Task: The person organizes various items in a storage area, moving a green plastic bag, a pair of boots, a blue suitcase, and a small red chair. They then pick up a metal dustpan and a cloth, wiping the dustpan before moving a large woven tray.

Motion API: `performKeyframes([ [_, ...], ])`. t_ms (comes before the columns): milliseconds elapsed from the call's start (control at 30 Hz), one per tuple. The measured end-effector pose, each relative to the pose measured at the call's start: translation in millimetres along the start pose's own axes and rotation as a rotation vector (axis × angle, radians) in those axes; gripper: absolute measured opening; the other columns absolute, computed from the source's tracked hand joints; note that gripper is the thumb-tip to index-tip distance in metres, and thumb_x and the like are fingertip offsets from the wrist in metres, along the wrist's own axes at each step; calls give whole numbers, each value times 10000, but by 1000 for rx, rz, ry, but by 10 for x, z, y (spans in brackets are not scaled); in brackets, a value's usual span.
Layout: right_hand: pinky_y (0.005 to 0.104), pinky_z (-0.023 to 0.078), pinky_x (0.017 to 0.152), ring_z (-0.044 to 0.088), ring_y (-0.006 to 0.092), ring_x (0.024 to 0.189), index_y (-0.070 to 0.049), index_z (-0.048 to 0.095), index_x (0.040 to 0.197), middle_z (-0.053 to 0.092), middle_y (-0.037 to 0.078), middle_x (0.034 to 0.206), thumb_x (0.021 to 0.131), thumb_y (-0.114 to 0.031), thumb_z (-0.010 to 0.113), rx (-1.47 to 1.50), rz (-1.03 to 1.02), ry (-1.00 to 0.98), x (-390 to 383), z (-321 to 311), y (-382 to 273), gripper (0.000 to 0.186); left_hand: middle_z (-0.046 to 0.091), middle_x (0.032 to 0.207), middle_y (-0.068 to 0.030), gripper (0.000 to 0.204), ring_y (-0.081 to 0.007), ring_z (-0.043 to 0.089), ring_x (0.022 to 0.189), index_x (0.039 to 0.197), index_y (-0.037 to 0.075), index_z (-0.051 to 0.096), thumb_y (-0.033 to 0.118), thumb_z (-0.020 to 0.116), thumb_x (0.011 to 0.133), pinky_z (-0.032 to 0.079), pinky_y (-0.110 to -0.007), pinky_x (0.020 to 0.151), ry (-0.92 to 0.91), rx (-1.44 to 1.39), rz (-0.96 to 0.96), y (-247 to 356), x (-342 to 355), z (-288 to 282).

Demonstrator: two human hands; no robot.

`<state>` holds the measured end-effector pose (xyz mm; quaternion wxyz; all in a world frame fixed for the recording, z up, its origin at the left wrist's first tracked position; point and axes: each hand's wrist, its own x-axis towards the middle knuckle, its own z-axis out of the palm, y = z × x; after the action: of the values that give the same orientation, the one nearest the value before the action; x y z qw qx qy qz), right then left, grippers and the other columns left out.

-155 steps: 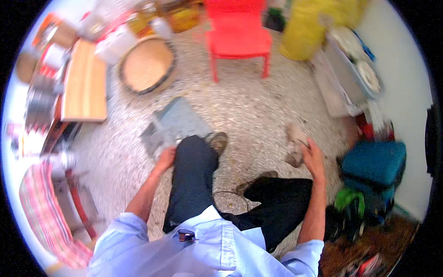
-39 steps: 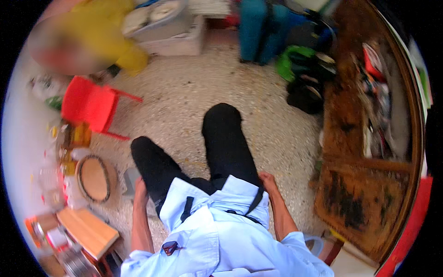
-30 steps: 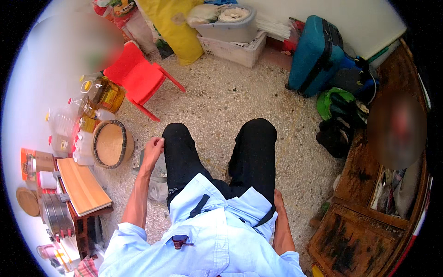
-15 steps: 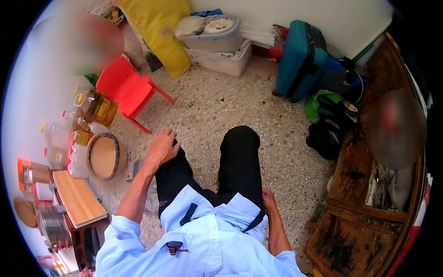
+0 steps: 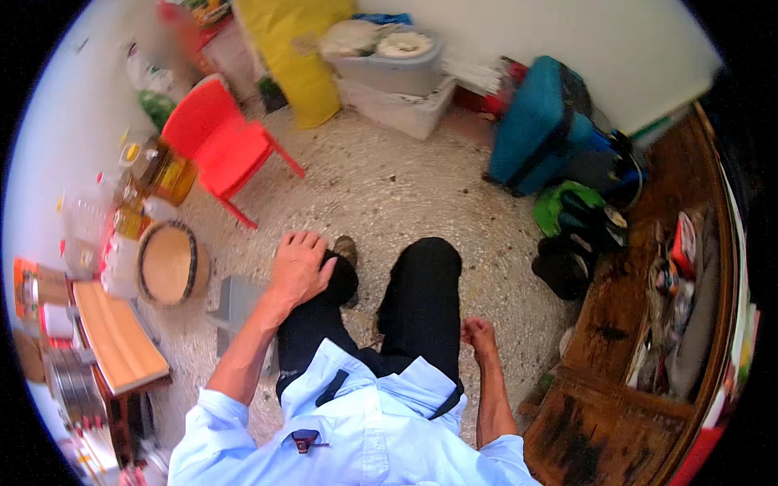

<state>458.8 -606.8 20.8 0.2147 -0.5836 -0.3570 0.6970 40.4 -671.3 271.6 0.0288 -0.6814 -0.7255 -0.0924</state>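
Note:
My left hand [image 5: 300, 267] lies over my left knee in black trousers [image 5: 314, 312], its fingers stretched out and holding nothing. Beside my right thigh, above the floor, is my right hand [image 5: 478, 332]. Its fingers are curled in, and no object shows in them. A brown shoe [image 5: 346, 249] peeks out past the left knee. To the left of my left forearm stands a grey plastic thing [image 5: 235, 304], partly covered by the arm. Dark glasses [image 5: 305, 441] hang at the pocket of my light blue shirt [image 5: 373, 429].
A red chair [image 5: 207, 121] stands ahead left, near oil bottles [image 5: 174, 180] and a round basket [image 5: 144, 263]. Plastic tubs [image 5: 389, 74] sit at the back wall beside a yellow bag [image 5: 304, 81]. A teal suitcase [image 5: 539, 125] and a worn wooden cabinet [image 5: 596, 340] line the right.
My right hand has come forward from against my thigh, fingers curled. The left hand stays on the knee. With the view shifted, the shoe and more of the grey plastic thing now show.

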Motion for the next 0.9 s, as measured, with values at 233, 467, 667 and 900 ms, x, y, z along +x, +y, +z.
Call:
performKeyframes([
  [233, 264, 494, 624, 570, 96, 683, -81, 604, 975, 606, 1, 814, 913, -200, 597, 101, -293, 54, 19, 431, -1213, 135, 601, 904, -127, 268, -298, 568, 921, 913, 49, 611, 269, 660, 769, 429, -411, 838, 14, -185, -78, -235, -4, 25],
  [467, 244, 467, 647, 538, 87, 699, -41, 588, 1029, 585, 9, 834, 930, -165, 576, 143, -593, -10, -129, 1261, -2467, 159, 659, 877, -86, 299, -225, 633, 843, 954, 17, 621, 297, 621, 849, 489, -353, 758, -117, -846, -428, -746, 55, 332],
  [667, 236, 469, 664, 543, 86, 715, -14, 590, 1029, 599, 28, 851, 927, -123, 562, -22, -668, -301, -350, 2194, -3003, 152, 665, 892, -106, 290, -189, 653, 814, 985, 46, 602, 323, 578, 902, 520, -310, 731, -57, -1493, -861, -1417, -35, 843],
  [900, 243, 463, 650, 566, 102, 702, -18, 599, 983, 626, 38, 822, 905, -128, 587, -246, -467, -369, -21, 2529, -2962, 135, 631, 990, -174, 533, -270, 630, 917, 1084, -17, 506, 430, 660, 837, 517, -365, 808, 243, -1830, -1086, -2329, 190, 1517],
])
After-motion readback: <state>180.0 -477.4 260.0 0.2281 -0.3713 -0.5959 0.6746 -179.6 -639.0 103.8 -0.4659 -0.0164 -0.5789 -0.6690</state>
